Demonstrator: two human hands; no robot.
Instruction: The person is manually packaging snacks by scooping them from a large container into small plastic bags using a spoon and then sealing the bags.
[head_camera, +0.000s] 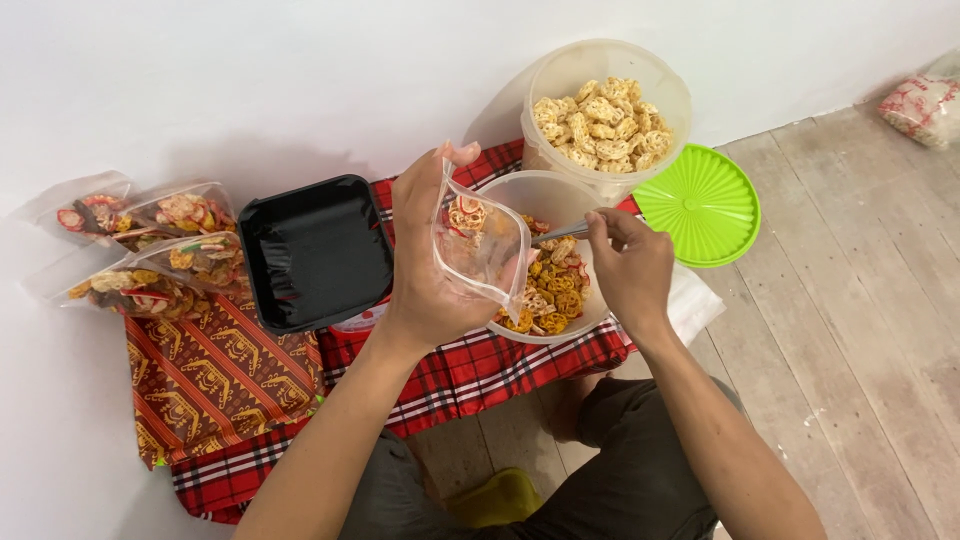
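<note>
Wooden floor by a white wall, checked cloth (470, 375) spread on it. My left hand (425, 265) pinches a clear zip bag (480, 245) open over a bowl of coloured crackers (560, 290); right hand (630, 265) closed on what looks like a metal spoon (560, 233). Behind: tub of pale crackers (605, 125), green lid (700, 205). Left: black tray (315, 250), filled bags (150, 255).

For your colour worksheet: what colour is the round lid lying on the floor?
Bright green lid, seen in the head view.
</note>
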